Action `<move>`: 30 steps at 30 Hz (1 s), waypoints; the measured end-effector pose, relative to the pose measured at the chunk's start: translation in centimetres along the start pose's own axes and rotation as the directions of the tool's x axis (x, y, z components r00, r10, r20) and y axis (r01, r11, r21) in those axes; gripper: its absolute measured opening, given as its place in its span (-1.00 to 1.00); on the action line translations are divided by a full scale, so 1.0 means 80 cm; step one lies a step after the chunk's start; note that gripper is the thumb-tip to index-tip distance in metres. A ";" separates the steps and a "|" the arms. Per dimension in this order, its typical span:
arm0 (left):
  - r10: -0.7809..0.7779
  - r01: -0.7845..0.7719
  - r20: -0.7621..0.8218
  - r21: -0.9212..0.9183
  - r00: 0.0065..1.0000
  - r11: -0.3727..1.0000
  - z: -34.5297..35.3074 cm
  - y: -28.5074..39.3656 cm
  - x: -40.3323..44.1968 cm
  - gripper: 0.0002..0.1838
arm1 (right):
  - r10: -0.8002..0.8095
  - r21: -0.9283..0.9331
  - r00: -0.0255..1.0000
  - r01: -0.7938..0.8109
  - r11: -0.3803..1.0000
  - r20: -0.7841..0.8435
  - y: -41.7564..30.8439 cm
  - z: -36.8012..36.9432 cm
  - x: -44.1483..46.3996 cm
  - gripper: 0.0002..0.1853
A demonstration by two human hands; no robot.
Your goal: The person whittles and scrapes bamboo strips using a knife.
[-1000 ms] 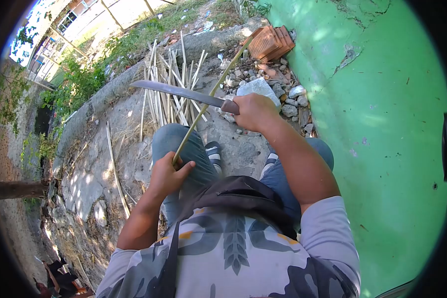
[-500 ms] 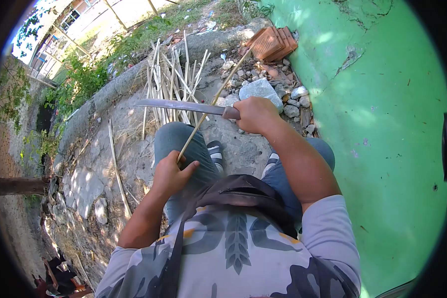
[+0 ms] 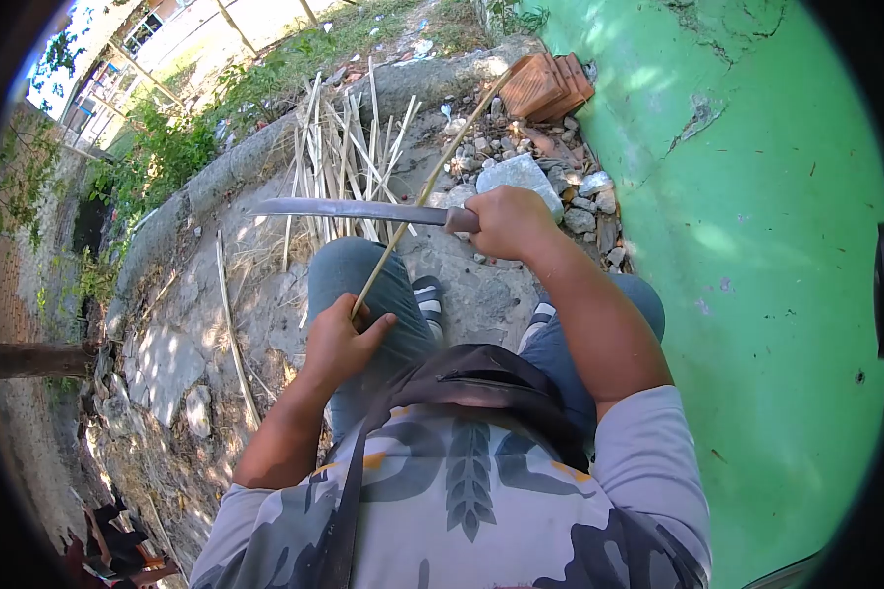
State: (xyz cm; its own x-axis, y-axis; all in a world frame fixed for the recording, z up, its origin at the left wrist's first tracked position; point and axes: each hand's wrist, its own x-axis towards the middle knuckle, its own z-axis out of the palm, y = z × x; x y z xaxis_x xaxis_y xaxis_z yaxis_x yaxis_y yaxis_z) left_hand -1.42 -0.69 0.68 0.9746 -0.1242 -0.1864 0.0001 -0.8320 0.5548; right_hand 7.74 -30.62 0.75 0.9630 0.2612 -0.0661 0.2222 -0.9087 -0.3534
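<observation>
The left hand (image 3: 346, 341) grips the near end of one long, thin, yellowish-green strip (image 3: 432, 183), slanting away ahead of it. The right hand (image 3: 509, 222) clenches one brown-handled grey metal knife (image 3: 359, 209), its blade crossing the strip; beyond the left hand lie pale slender sticks (image 3: 346, 157), too overlapped to count.

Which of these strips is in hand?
The long strip in the left hand, crossing the knife; the heaped strips and the loose ones at left lie unheld.

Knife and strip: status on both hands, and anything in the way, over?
Right hand gripping knife. Left hand holding strip, knife crossing it. Nothing seen blocking the blade; left knee close by.
</observation>
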 end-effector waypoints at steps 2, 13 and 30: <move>0.019 -0.018 -0.019 0.030 1.000 0.999 0.003 0.003 -0.003 -0.47 | 0.024 0.006 1.000 -0.024 1.000 0.008 0.008 0.009 0.009 -0.84; 0.041 -0.048 -0.133 -0.048 0.990 0.998 0.013 0.001 -0.007 -0.48 | -0.055 -0.071 0.997 0.051 0.996 -0.046 -0.006 -0.009 -0.008 -0.84; 0.054 -0.068 -0.114 -0.123 0.992 0.990 0.018 -0.030 0.006 -0.48 | -0.071 -0.044 0.993 0.067 0.997 -0.097 0.000 0.009 0.007 -0.84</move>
State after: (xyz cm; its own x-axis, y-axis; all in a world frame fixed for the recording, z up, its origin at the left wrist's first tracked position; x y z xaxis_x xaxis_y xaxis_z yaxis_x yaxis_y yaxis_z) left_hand -1.26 0.44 -1.88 0.9923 -0.1066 -0.0625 -0.0388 -0.7489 0.6615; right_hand 8.21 -30.22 0.05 0.9550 0.2924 0.0502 0.2929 -0.9024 -0.3159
